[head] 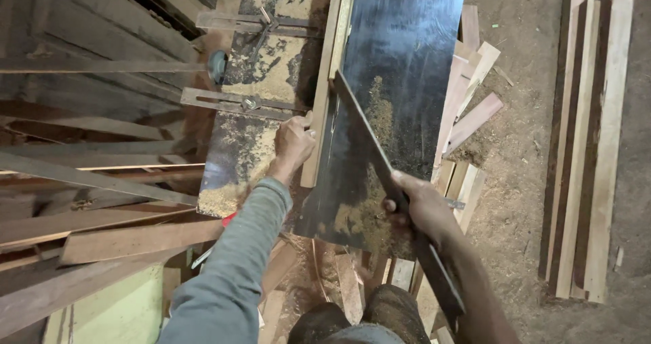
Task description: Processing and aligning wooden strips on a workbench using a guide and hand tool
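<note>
Low in the frame, right of centre, the right hand (pixel 417 205) is wrapping its fingers tight around a long, dark, narrow wooden strip (pixel 380 161). The strip is running diagonally: its near end is passing under the forearm toward the lower right of the frame, while its far end is reaching up and left across the dark machine table (pixel 407 39), ending near the frame's centre. It is looking flat, blackish and dusty, with the hand gripping it roughly at mid-length.

Left of centre, the left hand (pixel 293 144), coming out of a grey sleeve (pixel 234 269), is curling its fingers over a pale wooden strip (pixel 324 100) that is standing on edge along the table's left side; the fingertips are pressing on it.

Sawdust (pixel 369 208) is lying in patches on the table. Farther right, offcuts (pixel 468 107) are piling beside the table, and long planks (pixel 586 140) are lying on the dusty floor.
</note>
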